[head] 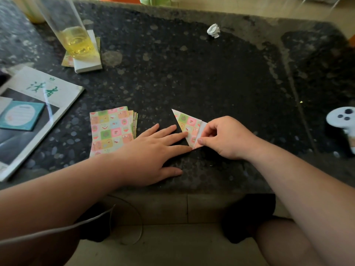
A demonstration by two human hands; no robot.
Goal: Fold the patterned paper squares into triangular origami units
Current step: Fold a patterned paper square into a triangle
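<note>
Step in hand: mid-fold. Triangular piece [187, 127] near table [192, 73] front edge, right of square stack [110, 129]. Left hand [151, 150] flat, fingers straight, tips pinning its left edge. Right hand [226, 137] curled, pinching the white flap. Next, probably: lay flap over, align edges, crease

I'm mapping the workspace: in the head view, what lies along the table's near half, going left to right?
Left to right: magazine → stack of patterned squares → left hand → folded paper triangle → right hand → white controller.
</note>
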